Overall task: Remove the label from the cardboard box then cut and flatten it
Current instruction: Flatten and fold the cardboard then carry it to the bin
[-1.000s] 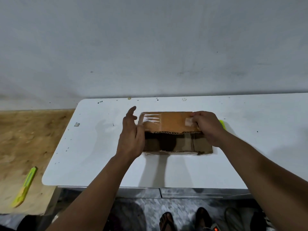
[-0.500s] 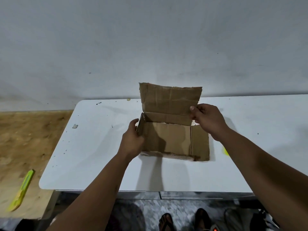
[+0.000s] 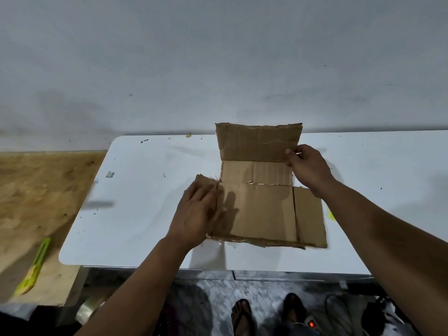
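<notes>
Flattened since before, cardboard box [image 3: 257,209] under left hand [image 3: 196,212].

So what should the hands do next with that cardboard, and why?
Probably push the raised back flap down flat. The right hand pinches its edge while it stands up, and the left hand presses the side flap; the rest of the cardboard box already lies flat on the white table.

Left hand [image 3: 197,213] flat, palm down, right hand [image 3: 308,166] fingers pinched, both forearms extended
</notes>
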`<move>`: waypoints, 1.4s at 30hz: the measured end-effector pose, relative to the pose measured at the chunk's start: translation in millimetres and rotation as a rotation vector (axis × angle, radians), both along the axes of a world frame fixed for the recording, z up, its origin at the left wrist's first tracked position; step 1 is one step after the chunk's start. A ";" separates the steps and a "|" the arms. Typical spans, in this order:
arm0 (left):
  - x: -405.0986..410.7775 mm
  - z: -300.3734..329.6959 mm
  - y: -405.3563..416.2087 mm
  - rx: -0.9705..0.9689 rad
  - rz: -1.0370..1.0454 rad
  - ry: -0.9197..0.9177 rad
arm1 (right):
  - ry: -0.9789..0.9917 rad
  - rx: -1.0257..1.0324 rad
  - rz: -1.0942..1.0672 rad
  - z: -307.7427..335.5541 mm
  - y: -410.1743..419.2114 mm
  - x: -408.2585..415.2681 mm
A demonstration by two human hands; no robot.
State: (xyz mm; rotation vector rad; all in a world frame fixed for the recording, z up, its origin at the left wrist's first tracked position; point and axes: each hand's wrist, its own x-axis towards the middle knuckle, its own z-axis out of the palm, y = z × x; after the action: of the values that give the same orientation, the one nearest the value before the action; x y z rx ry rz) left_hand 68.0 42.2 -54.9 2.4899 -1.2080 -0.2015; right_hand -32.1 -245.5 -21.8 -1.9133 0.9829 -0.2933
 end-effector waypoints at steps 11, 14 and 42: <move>-20.6 -12.9 0.0 0.488 -0.012 0.098 | -0.107 0.399 0.072 -2.1 0.3 -14.5; -21.6 -13.9 0.0 0.467 -0.010 0.081 | -0.086 0.478 0.018 -1.6 -1.3 -18.1; -18.2 -11.2 -2.6 0.264 0.011 0.152 | 0.432 -0.628 0.343 -43.7 37.1 -29.3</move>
State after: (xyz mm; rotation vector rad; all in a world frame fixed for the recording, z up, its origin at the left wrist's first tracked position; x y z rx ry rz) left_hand 49.9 39.6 -66.1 2.6441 -1.1697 -0.5700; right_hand -61.4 -208.4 -65.5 -2.7583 0.8674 0.0291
